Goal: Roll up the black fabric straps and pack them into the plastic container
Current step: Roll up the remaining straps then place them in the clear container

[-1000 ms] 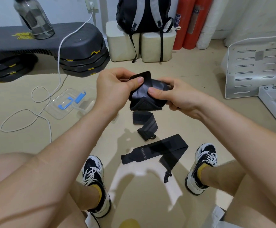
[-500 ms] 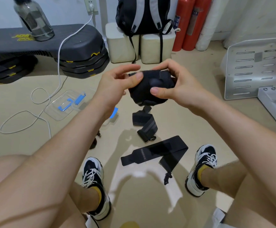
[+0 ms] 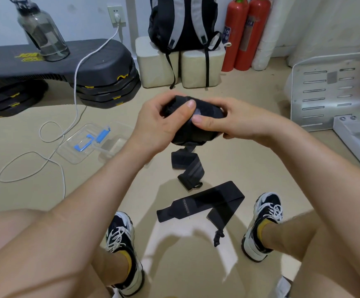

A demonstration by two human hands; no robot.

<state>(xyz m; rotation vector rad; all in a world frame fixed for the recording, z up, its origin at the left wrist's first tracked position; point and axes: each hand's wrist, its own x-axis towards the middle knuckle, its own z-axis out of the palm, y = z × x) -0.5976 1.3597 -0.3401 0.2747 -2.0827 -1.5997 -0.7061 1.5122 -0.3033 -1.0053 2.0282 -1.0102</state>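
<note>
Two black straps: rolled strap (image 3: pixel 205 134) in my left hand (image 3: pixel 159 125) and right hand (image 3: pixel 239 123), flat strap (image 3: pixel 200 203) below them. One plastic container (image 3: pixel 78 149) left of my left hand, two extinguishers (image 3: pixel 235 35) (image 3: pixel 255 33) beyond.

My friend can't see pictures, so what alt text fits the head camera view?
A left hand and a right hand hold a partly rolled black strap, its tail hanging to the floor. A second strap lies unrolled between the shoes, and a clear container sits on the floor at left.
</note>
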